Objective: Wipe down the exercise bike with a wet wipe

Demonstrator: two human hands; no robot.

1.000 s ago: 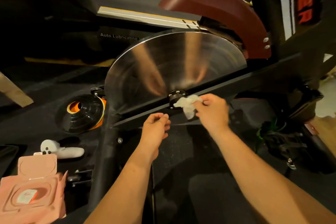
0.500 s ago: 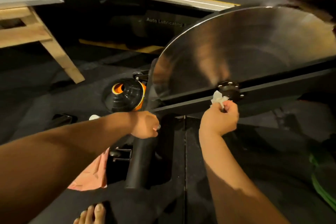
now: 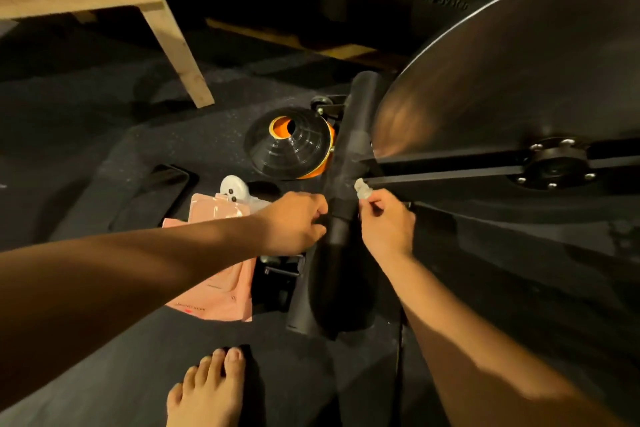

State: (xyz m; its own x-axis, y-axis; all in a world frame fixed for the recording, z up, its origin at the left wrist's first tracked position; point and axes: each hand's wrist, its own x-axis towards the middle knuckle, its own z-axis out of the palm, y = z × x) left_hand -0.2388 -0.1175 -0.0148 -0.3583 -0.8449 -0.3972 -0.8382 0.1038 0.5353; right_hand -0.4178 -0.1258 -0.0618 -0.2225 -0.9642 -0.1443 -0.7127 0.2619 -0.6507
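The exercise bike's steel flywheel (image 3: 502, 73) fills the upper right, with a black hub (image 3: 554, 165) and a black frame bar (image 3: 443, 177) running left from it. A black front stabiliser tube (image 3: 343, 184) crosses below the wheel. My right hand (image 3: 384, 222) pinches a small bunched white wet wipe (image 3: 362, 189) against the spot where the bar meets the tube. My left hand (image 3: 294, 222) has its fingers curled against the tube's left side; whether it grips the tube is hidden.
A pink wet-wipe pack (image 3: 218, 253) lies on the dark floor mat under my left forearm. A black and orange cone stack (image 3: 291, 147), a white controller (image 3: 235, 187) and a black phone (image 3: 156, 198) lie nearby. A wooden bench leg (image 3: 176, 45) stands upper left. My bare foot (image 3: 207, 388) is below.
My right hand has slid the wipe left along the frame bar, from the hub to the stabiliser tube. My left hand stays at the tube. The view has shifted left and down.
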